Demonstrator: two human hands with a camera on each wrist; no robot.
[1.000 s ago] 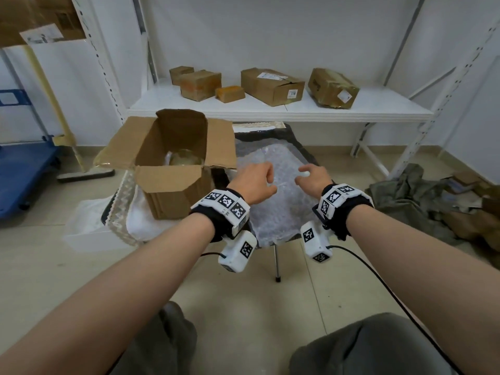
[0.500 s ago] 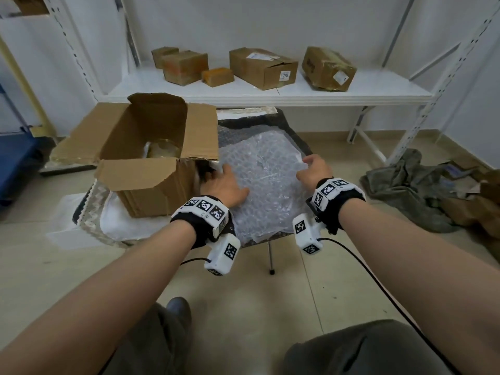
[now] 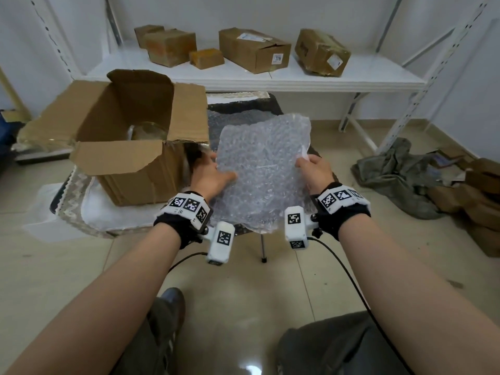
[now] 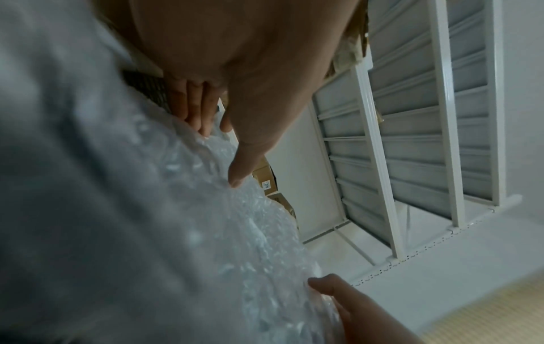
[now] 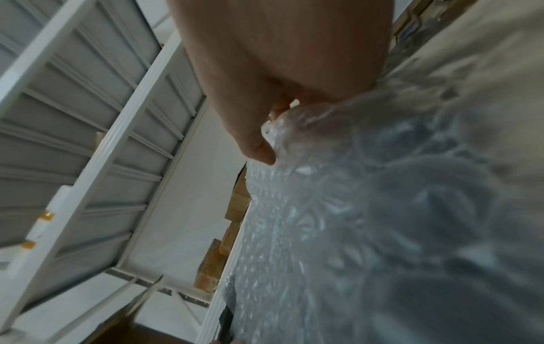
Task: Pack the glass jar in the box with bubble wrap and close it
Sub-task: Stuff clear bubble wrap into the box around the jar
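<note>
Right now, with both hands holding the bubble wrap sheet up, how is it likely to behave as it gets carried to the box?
Probably floppy: the bubble wrap bows between the left hand and the right hand, its edges uneven. Likely very light, since a thumb pinch at each side holds it up. It may crumple easily; it already bunches at the right grip.

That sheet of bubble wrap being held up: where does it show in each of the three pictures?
Head: bubble wrap at centre, held between left hand and right hand.
Left wrist: fills the lower left, below the thumb.
Right wrist: fills the right side.
Shared landmark: the white shelf.
</note>
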